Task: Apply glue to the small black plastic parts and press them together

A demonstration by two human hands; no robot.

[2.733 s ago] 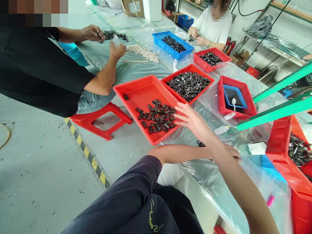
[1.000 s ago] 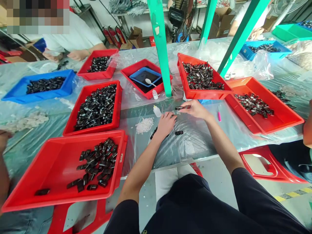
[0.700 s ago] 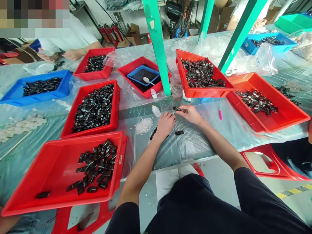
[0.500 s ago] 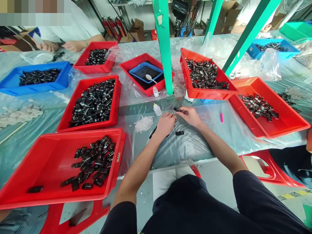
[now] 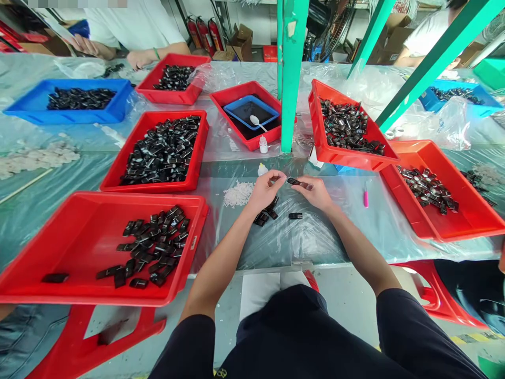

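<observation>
Clock positions are read from the held part; 12 o'clock is the far side of the surface [image 5: 311, 239].

Right hand [image 5: 315, 192]: fingers pinched on 1 black part [image 5: 292, 181], lifted above the surface, its free end directed to 9 o'clock. Left hand [image 5: 263, 192]: at 9 o'clock, fingers curled, thumb and forefinger drawn close just beside that free end. It cannot be told whether a small piece lies between them.

Near items: 1 loose part [image 5: 295, 216] lies flat at 6 o'clock. A small cluster of parts [image 5: 270, 211] lies at 8 o'clock, by the left wrist. A white pile of small pieces [image 5: 239, 195] lies at 9 o'clock. 1 yellow-tipped bottle [image 5: 262, 169] is at 10 o'clock, partly hidden by the left hand. 1 pink-handled tool [image 5: 366, 198] is at 3 o'clock.

Trays: 1 heaped red tray [image 5: 202, 150] at 9 o'clock; 1 partly filled red tray [image 5: 87, 231] between 8 and 9 o'clock; 1 raised red tray [image 5: 351, 156] at 2 o'clock, also loaded with parts.
</observation>
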